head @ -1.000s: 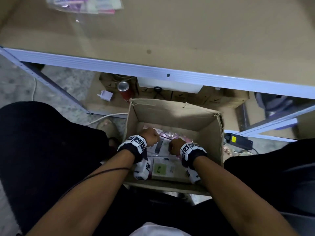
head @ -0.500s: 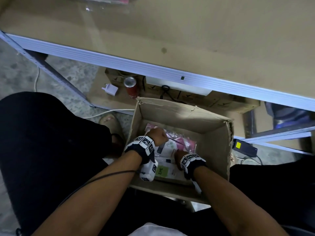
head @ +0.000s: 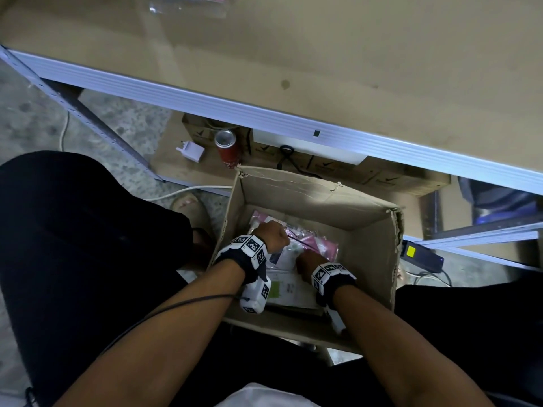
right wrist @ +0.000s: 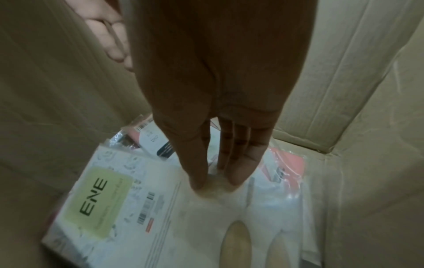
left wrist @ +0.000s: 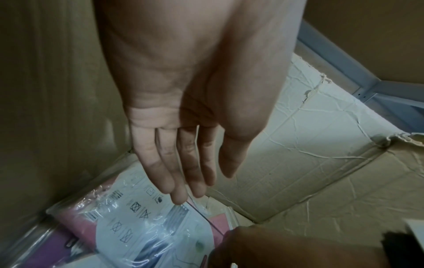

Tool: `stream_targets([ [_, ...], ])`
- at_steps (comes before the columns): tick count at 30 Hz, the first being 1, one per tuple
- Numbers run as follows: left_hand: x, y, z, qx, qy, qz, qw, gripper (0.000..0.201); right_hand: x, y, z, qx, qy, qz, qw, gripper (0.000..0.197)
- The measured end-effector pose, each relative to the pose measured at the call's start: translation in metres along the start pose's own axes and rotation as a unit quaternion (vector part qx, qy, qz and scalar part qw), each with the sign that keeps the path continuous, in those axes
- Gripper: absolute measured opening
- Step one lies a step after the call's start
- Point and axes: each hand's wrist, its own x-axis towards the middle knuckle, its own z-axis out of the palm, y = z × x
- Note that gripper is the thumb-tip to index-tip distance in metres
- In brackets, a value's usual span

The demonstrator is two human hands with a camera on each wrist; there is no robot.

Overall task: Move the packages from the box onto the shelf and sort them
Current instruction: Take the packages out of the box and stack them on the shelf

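Note:
An open cardboard box (head: pixel 371 254) stands on the floor between my knees, holding several plastic-wrapped packages. My left hand (head: pixel 273 235) reaches into its far left part. Its straight fingers (left wrist: pixel 179 195) touch a clear-wrapped package (left wrist: pixel 142 223) with a white card of laundry symbols over pink cloth. My right hand (head: pixel 305 261) is lower and nearer; thumb and fingers point straight down, tips (right wrist: pixel 236 177) resting on a white package with a green ENE label (right wrist: pixel 101 203). A pink package (head: pixel 324 245) lies beyond it. The tan shelf board (head: pixel 338 54) spans the top, with some packages (head: pixel 188 7) at its far edge.
The shelf's pale metal front rail (head: pixel 264 118) crosses above the box. Under it on the floor are a red can (head: pixel 226 148), a white plug adapter (head: pixel 190 151), flat cartons (head: pixel 382 177) and a white cable (head: pixel 188 190). A black power brick with a yellow label (head: pixel 420 255) lies right of the box.
My right hand has drawn back from beside the left hand toward the near side of the box, onto the white ENE package. The left hand stays over the far packages.

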Motion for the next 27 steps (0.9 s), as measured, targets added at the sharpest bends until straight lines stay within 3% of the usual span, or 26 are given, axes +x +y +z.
stream_targets([
  [3, -0.003, -0.001, 0.001, 0.009, 0.007, -0.002, 1.000, 0.025, 0.002, -0.004, 0.000, -0.028, -0.021, 0.016, 0.999, 0.020],
  [5, -0.004, -0.002, 0.002, 0.009, 0.010, -0.002, 1.000, 0.031, 0.004, -0.005, 0.000, -0.081, -0.047, 0.052, 0.994, 0.038],
  [7, -0.005, -0.003, 0.002, 0.011, 0.012, -0.001, 1.000, 0.033, 0.003, -0.003, 0.002, -0.103, -0.052, 0.044, 0.992, 0.053],
  [15, -0.006, -0.008, 0.005, 0.002, 0.011, 0.003, 1.000, 0.030, -0.001, -0.003, 0.003, -0.117, -0.054, 0.041, 0.991, 0.073],
  [21, -0.004, -0.013, 0.009, -0.008, 0.013, 0.001, 1.000, 0.031, -0.005, -0.013, 0.008, -0.091, -0.056, 0.060, 0.992, 0.038],
  [27, 0.001, -0.016, 0.008, -0.020, 0.004, 0.005, 1.000, 0.026, -0.016, -0.007, 0.001, -0.105, -0.045, 0.040, 0.993, 0.054],
])
